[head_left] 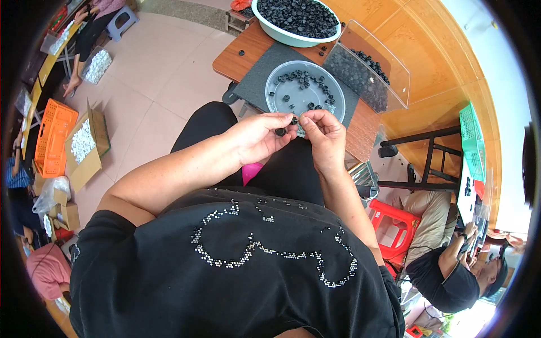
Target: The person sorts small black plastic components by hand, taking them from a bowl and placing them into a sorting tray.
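Note:
Over my lap, just in front of a translucent round bowl point(341, 106), my two hands almost meet. My left hand point(252, 137) pinches a small black round part point(294, 120) between thumb and forefinger. A second black part point(280, 132) rests against its curled fingers. My right hand point(328, 139) has thumb and forefinger pressed together right beside the pinched part; whatever sits between those tips is too small to make out. Several similar black parts point(305, 82) lie scattered inside the bowl. The bowl stands on a dark mat point(256, 76) on a brown wooden table point(231, 58).
A pale basin point(293, 39) heaped with black parts stands at the table's far side. Right of the bowl is a clear plastic box point(401, 93) with more parts. A red stool point(389, 232) and a seated person point(451, 276) are at right; an orange crate point(55, 132) and cardboard box point(100, 130) at left.

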Demonstrator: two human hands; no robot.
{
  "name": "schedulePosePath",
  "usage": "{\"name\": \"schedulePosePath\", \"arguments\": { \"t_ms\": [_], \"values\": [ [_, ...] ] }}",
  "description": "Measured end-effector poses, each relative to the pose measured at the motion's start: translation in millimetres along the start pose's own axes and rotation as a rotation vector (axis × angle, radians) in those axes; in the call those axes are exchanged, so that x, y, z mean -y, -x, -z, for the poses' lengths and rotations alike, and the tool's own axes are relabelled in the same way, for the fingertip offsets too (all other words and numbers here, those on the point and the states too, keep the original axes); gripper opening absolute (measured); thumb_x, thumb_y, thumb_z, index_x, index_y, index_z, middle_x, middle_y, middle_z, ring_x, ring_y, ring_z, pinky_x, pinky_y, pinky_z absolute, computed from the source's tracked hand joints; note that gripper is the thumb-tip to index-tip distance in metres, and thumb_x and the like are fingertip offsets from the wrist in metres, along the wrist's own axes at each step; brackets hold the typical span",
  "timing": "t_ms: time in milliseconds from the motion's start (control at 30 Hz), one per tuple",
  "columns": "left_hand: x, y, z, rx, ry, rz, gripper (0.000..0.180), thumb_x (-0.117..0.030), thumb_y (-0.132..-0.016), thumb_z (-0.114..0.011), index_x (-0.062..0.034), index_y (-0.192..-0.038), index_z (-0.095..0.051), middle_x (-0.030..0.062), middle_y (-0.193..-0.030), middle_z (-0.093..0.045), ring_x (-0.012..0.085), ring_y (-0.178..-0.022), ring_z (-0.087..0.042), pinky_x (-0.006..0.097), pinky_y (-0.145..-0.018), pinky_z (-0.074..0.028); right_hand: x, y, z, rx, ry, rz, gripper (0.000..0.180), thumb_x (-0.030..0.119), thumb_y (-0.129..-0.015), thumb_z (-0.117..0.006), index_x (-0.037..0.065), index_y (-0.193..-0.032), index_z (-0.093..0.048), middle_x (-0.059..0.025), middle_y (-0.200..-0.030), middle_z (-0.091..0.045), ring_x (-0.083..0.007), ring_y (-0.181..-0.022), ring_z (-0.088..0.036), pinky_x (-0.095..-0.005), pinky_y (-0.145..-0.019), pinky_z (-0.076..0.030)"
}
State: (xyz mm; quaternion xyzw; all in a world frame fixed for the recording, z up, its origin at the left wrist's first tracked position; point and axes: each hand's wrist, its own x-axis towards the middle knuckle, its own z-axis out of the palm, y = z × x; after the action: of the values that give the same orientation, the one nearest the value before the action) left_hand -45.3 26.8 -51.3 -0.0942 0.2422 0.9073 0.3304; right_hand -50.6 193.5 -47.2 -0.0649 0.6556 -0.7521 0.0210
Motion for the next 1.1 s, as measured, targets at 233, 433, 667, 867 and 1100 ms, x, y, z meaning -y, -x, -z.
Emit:
{"name": "schedulePosePath", "arguments": {
  "t_ms": [233, 433, 667, 867, 1100],
  "values": [
    [1, 1, 2, -0.018, -0.042, -0.013, 0.015, -0.012, -0.090, -0.054, -0.0015, -0.100, -0.056, 0.0056, -0.092, -0.059, 0.0128, -0.086, -0.058, 0.020, -0.073, -0.050, 15, 5, -6, -0.017, 0.663, 0.365, 0.005, -0.001, -0.077, -0.064, 0.001, -0.081, -0.062, -0.0046, -0.074, -0.061, -0.0102, -0.066, -0.056, -0.0229, -0.057, -0.045],
    [3, 1, 0, -0.053, -0.086, -0.039, 0.016, -0.012, -0.089, -0.056, -0.0012, -0.101, -0.057, 0.0056, -0.093, -0.059, 0.0131, -0.085, -0.058, 0.021, -0.076, -0.050, 7, 5, -5, 0.012, 0.514, 0.379, 0.006, -0.003, -0.075, -0.065, 0.001, -0.080, -0.064, -0.0057, -0.072, -0.060, -0.0119, -0.065, -0.056, -0.0236, -0.056, -0.045],
    [5, 1, 8, 0.039, -0.102, -0.032, 0.020, -0.011, -0.090, -0.054, -0.0002, -0.107, -0.054, 0.0064, -0.098, -0.059, 0.0126, -0.089, -0.058, 0.022, -0.081, -0.050, -2, 2, -1, 0.085, 0.414, 0.440, 0.009, -0.001, -0.074, -0.069, 0.002, -0.081, -0.067, -0.0049, -0.076, -0.059, -0.0120, -0.066, -0.056, -0.0228, -0.058, -0.045],
    [-3, 2, 1, 0.019, -0.083, -0.078, 0.028, -0.011, -0.092, -0.048, -0.0005, -0.119, -0.049, 0.0061, -0.102, -0.058, 0.0111, -0.093, -0.056, 0.023, -0.083, -0.048, 1, 5, -8, 0.083, 0.234, 0.287, 0.018, -0.001, -0.075, -0.069, 0.001, -0.093, -0.066, -0.0048, -0.083, -0.059, -0.0104, -0.074, -0.058, -0.0202, -0.060, -0.045],
    [2, -1, 7, 0.062, -0.076, -0.099, 0.033, -0.010, -0.092, -0.046, -0.0018, -0.125, -0.046, 0.0064, -0.111, -0.055, 0.0103, -0.097, -0.055, 0.024, -0.085, -0.047, -11, 2, -4, 0.058, 0.299, 0.283, 0.018, -0.003, -0.075, -0.066, 0.001, -0.093, -0.064, -0.0056, -0.088, -0.061, -0.0101, -0.074, -0.057, -0.0209, -0.061, -0.045]
  ]
}}
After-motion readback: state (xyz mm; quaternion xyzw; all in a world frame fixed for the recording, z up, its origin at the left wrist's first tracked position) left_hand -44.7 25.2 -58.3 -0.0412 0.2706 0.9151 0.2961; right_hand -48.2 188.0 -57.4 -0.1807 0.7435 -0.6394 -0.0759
